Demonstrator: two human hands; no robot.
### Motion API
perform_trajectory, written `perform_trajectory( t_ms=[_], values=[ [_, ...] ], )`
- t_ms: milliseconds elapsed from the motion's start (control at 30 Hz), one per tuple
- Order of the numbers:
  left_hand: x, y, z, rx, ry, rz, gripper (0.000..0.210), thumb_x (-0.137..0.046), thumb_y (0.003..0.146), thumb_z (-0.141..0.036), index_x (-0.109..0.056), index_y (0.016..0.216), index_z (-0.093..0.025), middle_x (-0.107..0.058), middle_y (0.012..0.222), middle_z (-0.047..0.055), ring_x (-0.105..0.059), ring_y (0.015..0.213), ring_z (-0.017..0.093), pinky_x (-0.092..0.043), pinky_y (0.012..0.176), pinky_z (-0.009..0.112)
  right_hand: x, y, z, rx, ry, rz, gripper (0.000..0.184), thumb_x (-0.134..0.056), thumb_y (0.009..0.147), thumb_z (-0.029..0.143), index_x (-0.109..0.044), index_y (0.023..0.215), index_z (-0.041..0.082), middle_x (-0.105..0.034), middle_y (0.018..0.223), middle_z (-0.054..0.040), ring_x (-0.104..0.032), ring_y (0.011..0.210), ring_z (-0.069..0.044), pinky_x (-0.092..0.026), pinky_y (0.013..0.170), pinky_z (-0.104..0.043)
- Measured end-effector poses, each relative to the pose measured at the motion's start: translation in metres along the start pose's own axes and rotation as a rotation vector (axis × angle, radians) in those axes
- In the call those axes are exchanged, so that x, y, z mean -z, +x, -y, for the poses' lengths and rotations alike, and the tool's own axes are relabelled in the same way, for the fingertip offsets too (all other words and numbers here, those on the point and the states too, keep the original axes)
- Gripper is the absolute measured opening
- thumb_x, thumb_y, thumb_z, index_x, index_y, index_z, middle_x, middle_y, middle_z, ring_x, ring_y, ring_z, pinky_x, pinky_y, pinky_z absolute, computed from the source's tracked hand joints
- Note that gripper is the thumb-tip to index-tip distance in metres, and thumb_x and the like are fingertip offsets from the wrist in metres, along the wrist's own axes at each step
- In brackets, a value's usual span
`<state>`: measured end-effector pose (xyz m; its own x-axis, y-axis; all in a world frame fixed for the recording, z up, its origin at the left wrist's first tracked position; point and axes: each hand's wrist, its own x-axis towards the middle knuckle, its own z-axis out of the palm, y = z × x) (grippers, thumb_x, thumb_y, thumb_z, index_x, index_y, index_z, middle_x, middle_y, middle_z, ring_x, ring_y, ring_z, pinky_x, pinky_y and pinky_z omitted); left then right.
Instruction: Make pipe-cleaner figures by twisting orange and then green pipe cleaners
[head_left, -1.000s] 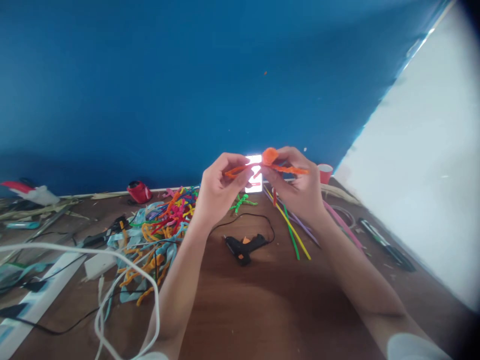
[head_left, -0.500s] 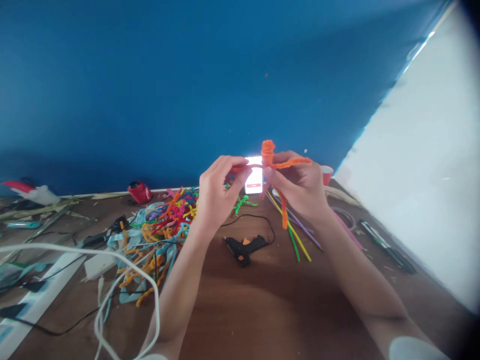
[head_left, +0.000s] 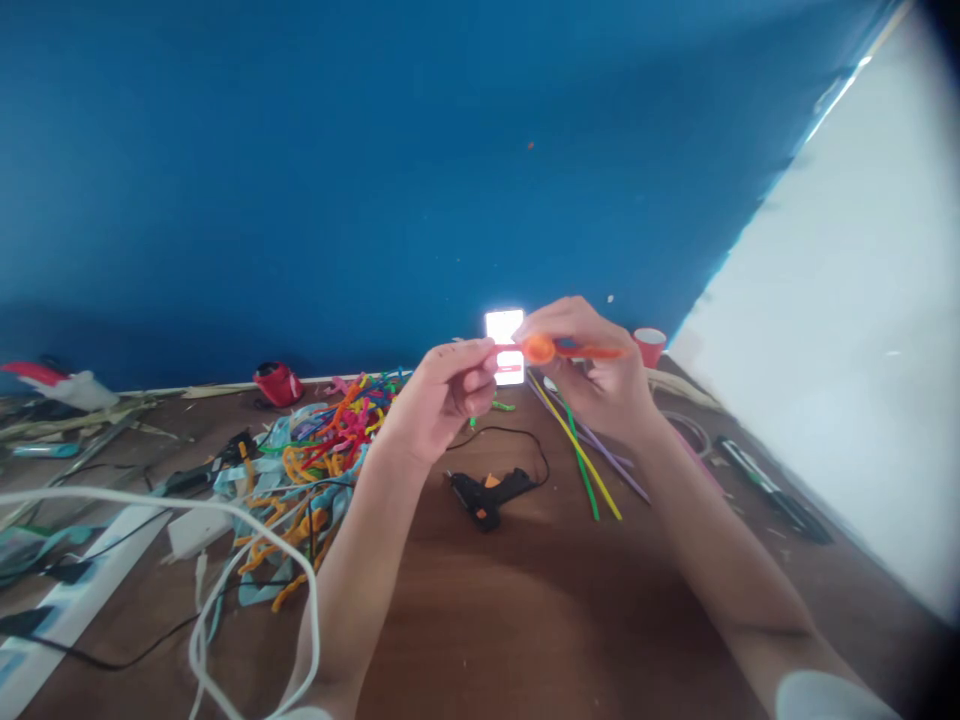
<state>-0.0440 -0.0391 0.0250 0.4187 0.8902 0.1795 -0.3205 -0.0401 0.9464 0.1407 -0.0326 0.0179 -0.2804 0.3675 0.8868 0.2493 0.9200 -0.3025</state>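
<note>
Between my hands is an orange pipe-cleaner figure (head_left: 539, 349), its coiled body now seen end-on and a little blurred. My left hand (head_left: 450, 392) pinches a thin strand on its left side, fingers curled in. On the other side my right hand (head_left: 592, 365) is closed around the figure, with one orange strand sticking out to the right across the fingers. Behind the hands, a phone (head_left: 505, 325) with a bright screen stands against the wall. A black hot glue gun (head_left: 491, 496) lies on the table below them.
Tangled colourful pipe cleaners (head_left: 352, 425) heap at the left, beside a white power strip (head_left: 82, 605) and a looping white cable (head_left: 311, 610). Straight pipe cleaners (head_left: 581, 450) lie right of centre. A red cup (head_left: 650, 345) and pens (head_left: 772, 490) sit at the right.
The orange figure has tipped from upright to end-on towards me, and its hanging strands no longer show. My left hand has moved slightly lower; my right fingers have come over the top.
</note>
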Motion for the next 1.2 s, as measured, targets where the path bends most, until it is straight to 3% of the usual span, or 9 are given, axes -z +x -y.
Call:
perform_trajectory(
  t_ms=[100, 233, 333, 467, 600, 833, 933, 1067, 1200],
  values=[
    [-0.001, 0.001, 0.002, -0.024, 0.031, -0.010, 0.031, -0.061, 0.090, -0.036, -0.056, 0.067, -0.016, -0.038, 0.054, -0.005, -0.035, 0.045, 0.005, -0.029, 0.043, 0.020, -0.001, -0.002, -0.003, 0.071, -0.049, -0.028, 0.013, -0.059, 0.095, 0.022, -0.067, 0.103, 0.029, -0.072, 0.100, -0.0033, -0.065, 0.097, -0.022, -0.050, 0.090, -0.044],
    [-0.001, 0.002, 0.007, -0.495, 0.542, -0.242, 0.020, -0.064, 0.092, -0.038, -0.067, 0.089, -0.018, -0.066, 0.076, 0.001, -0.058, 0.063, 0.009, -0.044, 0.056, 0.021, -0.005, -0.005, -0.007, -0.190, 0.135, -0.163, 0.008, -0.069, 0.089, 0.026, -0.068, 0.097, 0.028, -0.069, 0.092, -0.0017, -0.064, 0.082, -0.018, -0.053, 0.072, -0.036],
    [0.002, 0.002, 0.010, -0.858, 0.977, -0.328, 0.018, -0.066, 0.092, -0.029, -0.067, 0.108, -0.021, -0.072, 0.099, 0.003, -0.065, 0.083, 0.011, -0.049, 0.070, 0.022, -0.008, -0.004, -0.005, -0.442, 0.390, -0.223, 0.011, -0.074, 0.084, 0.032, -0.070, 0.092, 0.025, -0.068, 0.088, -0.0009, -0.063, 0.071, -0.014, -0.053, 0.061, -0.029],
    [0.008, 0.003, 0.014, -1.092, 1.273, -0.351, 0.010, -0.061, 0.095, -0.020, -0.067, 0.104, -0.020, -0.072, 0.090, 0.003, -0.065, 0.080, 0.011, -0.048, 0.070, 0.022, -0.008, 0.002, 0.004, -0.613, 0.616, -0.221, 0.020, -0.083, 0.075, 0.034, -0.071, 0.085, 0.022, -0.068, 0.078, 0.0014, -0.062, 0.066, -0.011, -0.052, 0.061, -0.026],
    [0.013, 0.003, 0.016, -1.148, 1.325, -0.328, 0.004, -0.062, 0.094, -0.021, -0.065, 0.093, -0.018, -0.070, 0.080, 0.002, -0.063, 0.070, 0.010, -0.045, 0.064, 0.022, -0.006, 0.005, 0.010, -0.656, 0.706, -0.161, 0.020, -0.083, 0.073, 0.032, -0.071, 0.083, 0.020, -0.066, 0.075, 0.0014, -0.060, 0.066, -0.010, -0.050, 0.063, -0.026],
    [0.024, 0.006, 0.014, -0.952, 1.283, 0.004, 0.022, -0.053, 0.100, -0.027, -0.062, 0.118, -0.018, -0.075, 0.105, 0.009, -0.072, 0.088, 0.014, -0.052, 0.072, 0.022, 0.000, 0.004, 0.014, -0.591, 0.614, -0.005, 0.013, -0.079, 0.079, 0.026, -0.068, 0.076, 0.019, -0.058, 0.074, 0.0019, -0.053, 0.069, -0.011, -0.045, 0.065, -0.026],
    [0.026, 0.007, 0.013, -0.990, 1.255, -0.045, 0.022, -0.059, 0.096, -0.029, -0.062, 0.116, -0.020, -0.075, 0.107, 0.008, -0.072, 0.095, 0.015, -0.054, 0.077, 0.023, 0.000, 0.003, 0.014, -0.601, 0.592, 0.042, 0.010, -0.077, 0.080, 0.026, -0.071, 0.079, 0.018, -0.061, 0.074, 0.0011, -0.053, 0.070, -0.011, -0.044, 0.065, -0.027],
    [0.023, 0.006, 0.012, -1.105, 1.229, -0.092, 0.007, -0.067, 0.091, -0.023, -0.066, 0.098, -0.020, -0.076, 0.096, 0.004, -0.072, 0.089, 0.012, -0.053, 0.073, 0.020, 0.001, 0.003, 0.012, -0.553, 0.509, 0.010, 0.015, -0.074, 0.082, 0.025, -0.068, 0.071, 0.017, -0.052, 0.064, 0.0033, -0.043, 0.059, -0.008, -0.034, 0.054, -0.025],
    [0.019, 0.004, 0.009, -1.170, 1.262, -0.095, 0.007, -0.066, 0.092, -0.019, -0.067, 0.098, -0.018, -0.077, 0.096, 0.004, -0.072, 0.086, 0.011, -0.051, 0.069, 0.018, 0.003, 0.003, 0.010, -0.547, 0.446, -0.012, 0.015, -0.073, 0.082, 0.025, -0.069, 0.070, 0.017, -0.050, 0.060, 0.0038, -0.040, 0.055, -0.008, -0.030, 0.050, -0.025]
  ],
)
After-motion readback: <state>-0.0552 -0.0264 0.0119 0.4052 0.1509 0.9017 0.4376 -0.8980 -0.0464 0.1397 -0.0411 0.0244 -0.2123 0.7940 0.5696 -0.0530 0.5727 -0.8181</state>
